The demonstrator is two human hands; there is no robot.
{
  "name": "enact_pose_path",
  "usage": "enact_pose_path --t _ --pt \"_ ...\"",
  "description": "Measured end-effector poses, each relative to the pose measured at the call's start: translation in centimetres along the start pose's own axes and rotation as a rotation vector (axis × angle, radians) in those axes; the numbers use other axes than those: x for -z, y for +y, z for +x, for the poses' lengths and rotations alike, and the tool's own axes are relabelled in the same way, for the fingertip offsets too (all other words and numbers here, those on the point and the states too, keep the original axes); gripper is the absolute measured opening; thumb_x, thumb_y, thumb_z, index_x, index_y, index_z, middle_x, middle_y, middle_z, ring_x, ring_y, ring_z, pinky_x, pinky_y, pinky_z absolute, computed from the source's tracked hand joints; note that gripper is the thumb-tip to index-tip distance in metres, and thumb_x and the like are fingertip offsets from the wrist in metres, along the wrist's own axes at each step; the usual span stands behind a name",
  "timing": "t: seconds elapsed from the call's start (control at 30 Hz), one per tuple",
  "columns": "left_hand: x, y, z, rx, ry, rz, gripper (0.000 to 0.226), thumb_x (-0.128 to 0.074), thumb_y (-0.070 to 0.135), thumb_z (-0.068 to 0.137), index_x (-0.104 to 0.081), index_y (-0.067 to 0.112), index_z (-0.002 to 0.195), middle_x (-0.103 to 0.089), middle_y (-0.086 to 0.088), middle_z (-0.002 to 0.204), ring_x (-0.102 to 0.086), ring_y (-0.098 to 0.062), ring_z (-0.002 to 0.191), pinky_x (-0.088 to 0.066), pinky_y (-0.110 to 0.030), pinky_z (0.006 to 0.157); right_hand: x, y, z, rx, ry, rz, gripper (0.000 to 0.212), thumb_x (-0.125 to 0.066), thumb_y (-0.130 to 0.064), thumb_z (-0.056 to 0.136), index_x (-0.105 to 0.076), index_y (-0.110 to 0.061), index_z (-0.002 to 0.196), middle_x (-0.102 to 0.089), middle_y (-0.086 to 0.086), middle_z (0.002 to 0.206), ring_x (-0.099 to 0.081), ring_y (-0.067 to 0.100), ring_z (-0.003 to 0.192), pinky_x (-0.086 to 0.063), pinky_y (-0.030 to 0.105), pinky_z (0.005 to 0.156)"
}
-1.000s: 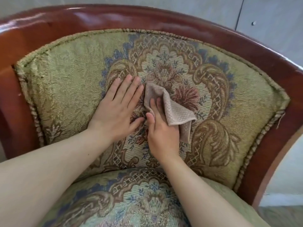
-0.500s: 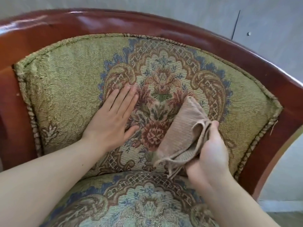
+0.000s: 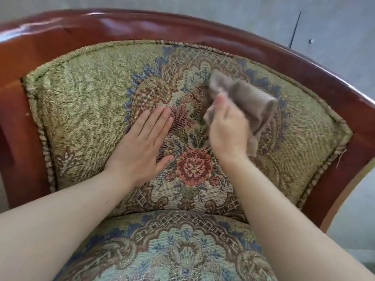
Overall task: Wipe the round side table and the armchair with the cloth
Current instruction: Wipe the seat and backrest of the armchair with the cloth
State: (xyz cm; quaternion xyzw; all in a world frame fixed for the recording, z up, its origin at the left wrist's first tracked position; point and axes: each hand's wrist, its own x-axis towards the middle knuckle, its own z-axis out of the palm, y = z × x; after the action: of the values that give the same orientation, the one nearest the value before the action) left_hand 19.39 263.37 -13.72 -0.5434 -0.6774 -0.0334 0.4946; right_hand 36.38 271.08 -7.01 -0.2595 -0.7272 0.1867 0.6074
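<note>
The armchair (image 3: 85, 102) fills the view, with green floral tapestry on its backrest and seat and a glossy red-brown wooden frame. My left hand (image 3: 142, 147) lies flat, fingers together, on the backrest left of the centre pattern. My right hand (image 3: 228, 128) grips a bunched beige cloth (image 3: 249, 98) and presses it against the upper right of the backrest's medallion. The cloth is motion-blurred. The round side table is out of view.
The curved wooden top rail (image 3: 182, 25) runs around the backrest, and the seat cushion (image 3: 182, 250) lies below my forearms. A grey wall (image 3: 263, 15) stands behind the chair, with pale floor (image 3: 353, 220) at the lower right.
My right hand carried the cloth from the backrest's centre down to the lower right, then up to the upper right of the medallion. My left hand stayed flat on the backrest.
</note>
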Motion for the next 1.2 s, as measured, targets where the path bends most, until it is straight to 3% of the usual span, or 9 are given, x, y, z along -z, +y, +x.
enact_pose_path --t 0.1,0.37,0.5,0.63,0.73,0.8,0.93,1.07,1.2 --pt "0.0 0.1 0.1 0.000 -0.004 0.008 0.089 0.007 0.063 0.095 0.028 -0.004 0.150 0.027 -0.025 0.162 0.025 -0.036 0.153 0.006 -0.050 0.126 -2.4 2.9 -1.0 0.053 -0.106 -0.372 0.048 -0.029 -0.045 0.107 -0.046 -0.026 0.148 -0.046 -0.005 0.154 -0.048 0.016 0.135 -0.043 0.033 0.105" --pt "0.0 0.1 0.1 -0.002 -0.003 0.003 0.089 0.006 0.062 0.095 0.024 -0.004 0.152 0.023 -0.025 0.164 0.021 -0.036 0.154 0.004 -0.050 0.126 -2.4 5.0 -5.9 0.148 -0.299 -0.393 0.051 -0.034 -0.045 0.105 -0.039 -0.026 0.152 -0.041 0.000 0.158 -0.036 0.023 0.144 -0.039 0.041 0.111" --pt "0.4 0.1 0.1 0.010 -0.026 -0.007 0.094 0.003 0.066 0.093 0.025 -0.005 0.151 0.027 -0.026 0.162 0.025 -0.036 0.153 0.006 -0.050 0.126 -1.2 5.9 -8.8 0.132 -0.409 -0.341 0.051 -0.025 -0.057 0.101 -0.049 -0.040 0.142 -0.068 -0.011 0.127 -0.061 0.009 0.114 -0.051 0.025 0.087" --pt "0.8 -0.4 -0.3 -0.013 -0.056 -0.010 0.106 0.011 0.075 0.085 0.025 -0.006 0.151 0.028 -0.026 0.162 0.025 -0.035 0.153 0.005 -0.049 0.126 1.0 6.3 -9.4 0.016 -0.502 -0.182 0.035 -0.032 -0.049 0.104 -0.060 -0.045 0.083 -0.061 -0.020 0.065 -0.059 0.000 0.066 -0.039 0.015 0.062" --pt "0.8 -0.8 -1.0 -0.040 -0.074 0.002 0.107 0.018 0.076 0.083 0.025 -0.007 0.150 0.030 -0.027 0.161 0.026 -0.037 0.152 0.003 -0.049 0.126 2.8 4.9 -9.1 -0.154 -0.470 0.087 0.054 -0.031 -0.045 0.106 -0.062 -0.034 0.063 -0.063 -0.019 0.060 -0.056 -0.002 0.058 -0.044 0.024 0.066" --pt "0.7 -0.9 -1.5 -0.035 -0.088 0.017 0.105 0.020 0.074 0.085 0.025 -0.008 0.150 0.032 -0.028 0.160 0.028 -0.037 0.151 0.005 -0.049 0.126 4.0 3.7 -9.2 -0.291 -0.463 0.307 0.053 -0.030 -0.051 0.105 -0.076 -0.044 0.079 -0.077 -0.016 0.079 -0.068 0.001 0.074 -0.051 0.018 0.073" --pt "0.7 -1.1 -2.5 -0.030 -0.105 0.070 0.100 0.016 0.069 0.090 0.024 -0.011 0.149 0.032 -0.031 0.158 0.027 -0.041 0.151 0.006 -0.051 0.126 6.4 3.1 -8.1 -0.768 -0.222 0.860 0.048 -0.044 -0.060 0.092 -0.079 -0.029 0.081 -0.079 0.005 0.085 -0.076 0.022 0.074 -0.060 0.041 0.068" --pt "0.9 -1.2 -2.8 -0.022 -0.136 0.086 0.102 0.016 0.070 0.086 0.027 -0.011 0.148 0.034 -0.032 0.157 0.030 -0.042 0.149 0.010 -0.052 0.125 8.4 0.4 -5.2 -0.713 0.054 1.108 0.048 -0.033 -0.049 0.105 -0.068 -0.017 0.112 -0.078 0.007 0.093 -0.076 0.022 0.079 -0.061 0.044 0.064" --pt "1.1 -1.4 -3.2 -0.043 -0.161 0.100 0.103 0.020 0.071 0.086 0.028 -0.011 0.147 0.035 -0.032 0.157 0.031 -0.042 0.149 0.011 -0.052 0.125 8.5 -2.0 -1.0 -0.575 0.080 0.952 0.048 -0.034 -0.050 0.105 -0.060 -0.018 0.129 -0.071 0.010 0.123 -0.074 0.024 0.096 -0.063 0.039 0.061"
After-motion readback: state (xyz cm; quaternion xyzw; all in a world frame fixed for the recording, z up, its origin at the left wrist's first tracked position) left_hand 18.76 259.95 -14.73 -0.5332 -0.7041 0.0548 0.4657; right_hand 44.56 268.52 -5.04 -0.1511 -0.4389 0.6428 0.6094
